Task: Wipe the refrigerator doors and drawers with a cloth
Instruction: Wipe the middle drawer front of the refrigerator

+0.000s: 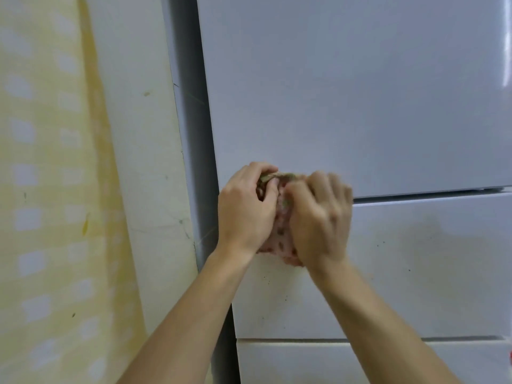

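Observation:
A white refrigerator fills the right of the head view, with a tall upper door (360,92) above a drawer front (429,267) and a second, lower drawer front (346,361). A pink patterned cloth (282,231) is bunched between both hands at the seam where door meets drawer. My left hand (243,212) grips its left side and upper edge. My right hand (318,217) is closed over its right side. Most of the cloth is hidden behind the hands. Small dark specks dot the upper drawer front.
A white wall panel (144,162) stands left of the refrigerator's grey side (191,134). A yellow and white curtain (50,189) hangs at the far left. A narrow gap runs between the door and the upper drawer.

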A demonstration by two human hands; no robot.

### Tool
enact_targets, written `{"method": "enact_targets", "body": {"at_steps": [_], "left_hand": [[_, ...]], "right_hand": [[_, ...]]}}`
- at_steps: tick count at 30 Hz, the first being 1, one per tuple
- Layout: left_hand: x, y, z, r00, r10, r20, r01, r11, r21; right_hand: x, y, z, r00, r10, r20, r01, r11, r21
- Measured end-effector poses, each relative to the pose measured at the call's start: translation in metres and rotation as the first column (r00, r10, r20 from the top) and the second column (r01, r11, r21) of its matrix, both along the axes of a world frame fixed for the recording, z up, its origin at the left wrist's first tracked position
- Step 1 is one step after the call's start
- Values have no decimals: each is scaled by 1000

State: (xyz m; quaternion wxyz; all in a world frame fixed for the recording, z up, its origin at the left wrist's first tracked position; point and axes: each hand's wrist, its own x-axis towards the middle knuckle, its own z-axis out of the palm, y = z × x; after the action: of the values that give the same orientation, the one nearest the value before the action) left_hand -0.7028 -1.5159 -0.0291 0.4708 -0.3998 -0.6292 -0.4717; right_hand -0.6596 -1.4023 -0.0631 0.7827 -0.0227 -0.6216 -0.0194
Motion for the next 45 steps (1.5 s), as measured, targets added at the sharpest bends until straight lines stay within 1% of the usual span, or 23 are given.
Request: {"method": "enact_targets", "body": {"at_steps": [1,2,3,4,5,7,9,11,13,15,17,20,21,23,26,30,34,37,41,44,45], "left_hand": [[-5,1,-3,1000,15,-7,-15,1000,-4],[-10,0,-6,1000,17,-9,-17,1000,-12],[-15,-1,-11,1000,5,-4,-5,1000,-17],[-18,-2,-14,1000,-13,4,13,1000,-16],[-20,-4,-17,999,-35,14,35,999,-6],[-21,-6,-16,995,-93,39,91,995,49],[-22,-7,-10,990,-136,48,130,986,106],[-26,-9,-4,991,-130,39,125,987,105],[-31,-12,0,993,-113,45,108,989,101],[-37,-16,1,997,-61,38,57,992,112],[-42,-19,-1,1000,22,-6,-21,993,120],[-50,-25,-1,985,159,-63,-143,969,200],[-53,-27,-1,978,202,-57,-185,957,225],[-59,-32,1,965,262,-31,-248,942,228],[-65,-31,3,964,265,-29,-256,951,174],[-64,-21,5,973,224,-48,-214,963,162],[-66,-8,2,971,224,-85,-220,974,47],[-70,1,-6,965,235,-120,-237,971,-8],[-73,11,-11,960,252,-123,-256,967,-15],[-72,16,-13,964,240,-115,-241,970,4],[-72,17,-13,966,232,-110,-232,973,9]], "right_hand": [[-7,-3,-12,995,7,102,-7,1000,-6],[-12,-7,-24,980,40,193,-31,998,-51],[-14,-9,-34,963,85,255,-56,991,-119],[-15,-11,-41,951,135,278,-83,979,-188],[-16,-15,-43,949,163,270,-99,967,-236],[-18,-24,-39,958,154,243,-88,962,-259],[-23,-29,-30,963,154,219,-103,968,-227],[-28,-27,-23,962,205,178,-169,966,-198],[-31,-18,-17,961,215,173,-186,968,-166],[-36,-9,-11,973,126,196,-109,990,-94],[-44,-3,-6,977,-11,213,9,1000,8],[-57,-2,-5,931,-171,322,136,982,127],[-60,-1,-5,917,-201,346,158,976,149],[-63,2,0,910,-230,346,178,968,175],[-63,9,24,925,-232,301,182,965,187],[-51,34,66,936,-270,227,242,960,143],[-34,70,74,950,-285,131,276,958,83],[-19,101,69,952,-275,138,273,962,32],[0,131,63,962,-221,160,240,964,-111],[-1,119,68,970,-131,203,174,961,-213],[-6,108,72,968,-125,217,174,959,-223]]}}
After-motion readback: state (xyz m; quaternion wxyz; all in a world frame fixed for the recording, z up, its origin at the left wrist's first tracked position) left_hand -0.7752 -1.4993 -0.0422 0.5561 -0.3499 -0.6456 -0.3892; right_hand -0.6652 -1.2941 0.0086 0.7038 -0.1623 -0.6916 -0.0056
